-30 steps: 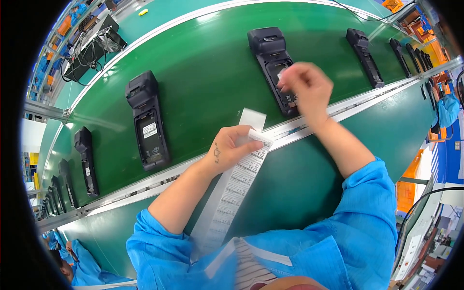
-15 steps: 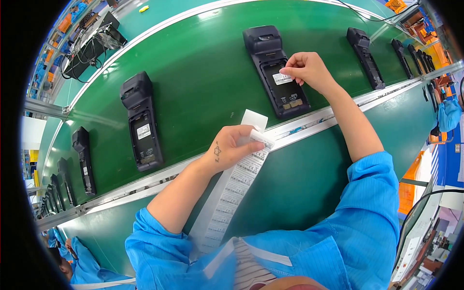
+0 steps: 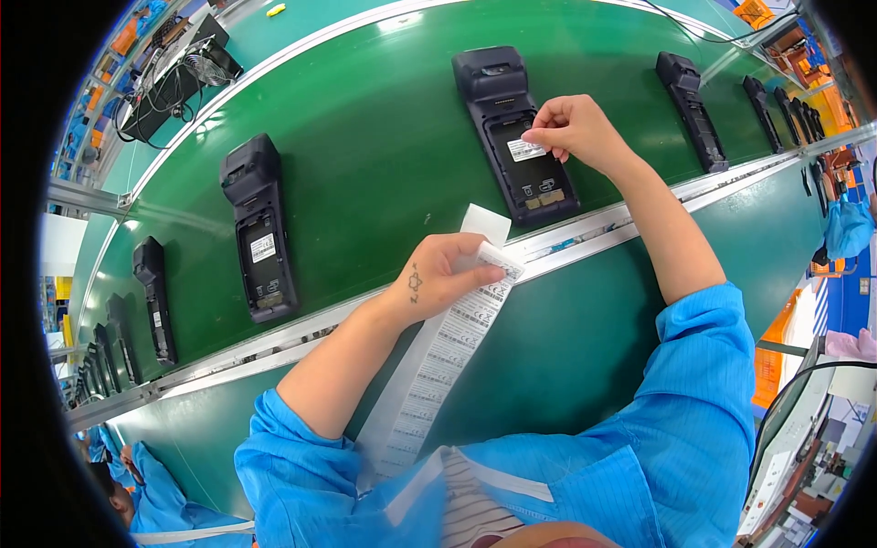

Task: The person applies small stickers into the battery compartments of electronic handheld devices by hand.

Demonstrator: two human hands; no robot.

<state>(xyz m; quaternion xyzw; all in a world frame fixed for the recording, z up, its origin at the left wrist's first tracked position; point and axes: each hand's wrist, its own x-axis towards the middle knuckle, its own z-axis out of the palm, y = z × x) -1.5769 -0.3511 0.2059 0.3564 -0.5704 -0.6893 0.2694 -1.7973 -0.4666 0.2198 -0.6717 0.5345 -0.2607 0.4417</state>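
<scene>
My left hand (image 3: pixel 440 281) is closed on a long strip of white printed labels (image 3: pixel 438 367), thumb on top near its upper end. The strip hangs down toward my chest. Over the green belt, my right hand (image 3: pixel 577 133) pinches thumb and forefinger at the upper edge of a white label (image 3: pixel 524 151). That label lies at the open back recess of a dark handheld terminal (image 3: pixel 493 78); whether it is fully pressed down I cannot tell. Left of it, another handheld terminal (image 3: pixel 252 173) has a white label (image 3: pixel 262 247) in its recess.
More dark terminals stand in a row along the green conveyor belt (image 3: pixel 365 137), such as one at the right (image 3: pixel 681 78). A metal rail (image 3: pixel 585 256) edges the belt. A black device with cables (image 3: pixel 178 78) sits far left. A blue-sleeved person (image 3: pixel 164 493) is at lower left.
The terminals in front of me have shifted slightly left along the belt. My right hand has moved slightly left with the nearest one, its fingers still at the label.
</scene>
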